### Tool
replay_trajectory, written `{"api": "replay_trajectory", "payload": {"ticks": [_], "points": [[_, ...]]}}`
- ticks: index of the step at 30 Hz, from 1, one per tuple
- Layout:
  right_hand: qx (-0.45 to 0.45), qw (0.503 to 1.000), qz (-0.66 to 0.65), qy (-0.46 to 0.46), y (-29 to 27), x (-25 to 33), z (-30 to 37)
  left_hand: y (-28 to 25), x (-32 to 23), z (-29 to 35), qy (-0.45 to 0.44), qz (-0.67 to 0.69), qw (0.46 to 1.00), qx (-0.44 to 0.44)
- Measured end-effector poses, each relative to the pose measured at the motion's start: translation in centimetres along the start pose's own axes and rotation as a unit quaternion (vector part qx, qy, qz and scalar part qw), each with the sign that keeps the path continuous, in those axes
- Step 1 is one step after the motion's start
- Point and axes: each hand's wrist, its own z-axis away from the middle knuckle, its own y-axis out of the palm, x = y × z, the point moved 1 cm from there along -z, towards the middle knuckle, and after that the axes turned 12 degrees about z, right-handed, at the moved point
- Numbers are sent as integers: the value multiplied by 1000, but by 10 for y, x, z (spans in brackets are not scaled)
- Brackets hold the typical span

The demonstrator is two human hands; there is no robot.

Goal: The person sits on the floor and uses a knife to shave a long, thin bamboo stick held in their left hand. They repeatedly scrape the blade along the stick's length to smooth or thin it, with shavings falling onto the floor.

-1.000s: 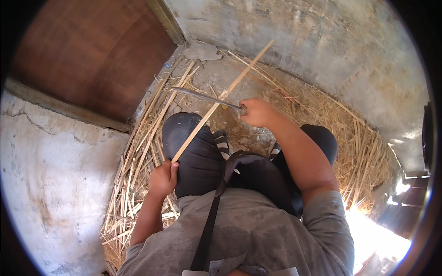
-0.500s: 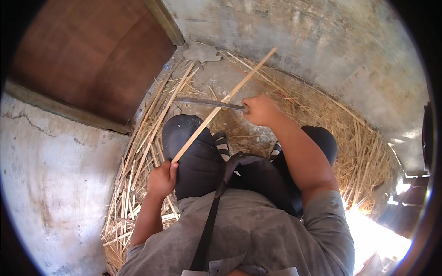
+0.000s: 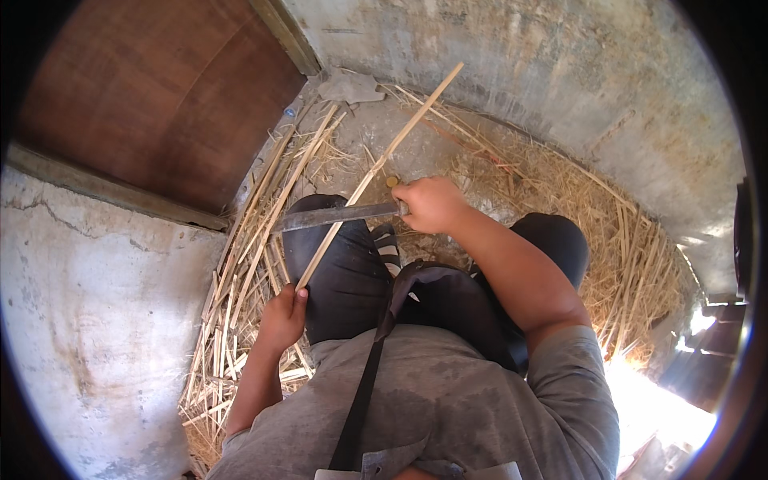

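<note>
My left hand (image 3: 284, 316) is closed round the near end of a long, pale bamboo strip (image 3: 408, 126), beside my left knee. The strip slants away to the upper right, and its far end is in the air. My right hand (image 3: 432, 204) grips the handle of a long-bladed knife (image 3: 340, 214), most of the handle hidden in the fist. The dark blade points left and crosses the strip above my left knee. Whether its edge bites into the strip, I cannot tell.
Split bamboo strips (image 3: 232, 312) lie piled along my left side. Shavings and more strips (image 3: 620, 264) cover the floor to the right, against a stained wall (image 3: 544, 64). A brown panel (image 3: 168, 96) stands at the upper left. A flat stone (image 3: 352, 86) lies in the far corner.
My right hand has drawn the knife nearer to me and slightly left, down along the strip. The strip's far end has shifted a little left and away; my left hand has barely moved.
</note>
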Motion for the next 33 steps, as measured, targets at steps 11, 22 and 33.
{"api": "replay_trajectory", "payload": {"ticks": [11,22,33], "points": [[4,996,-54,76,7,-16,-6,-4,23,-8,-74,136,984,83],[-11,993,9,116,19,-35,-10,-8,15,-13,-31,95,991,91],[-43,999,28,-1,5,8,-5,-9,24,-7,-44,108,990,81]]}}
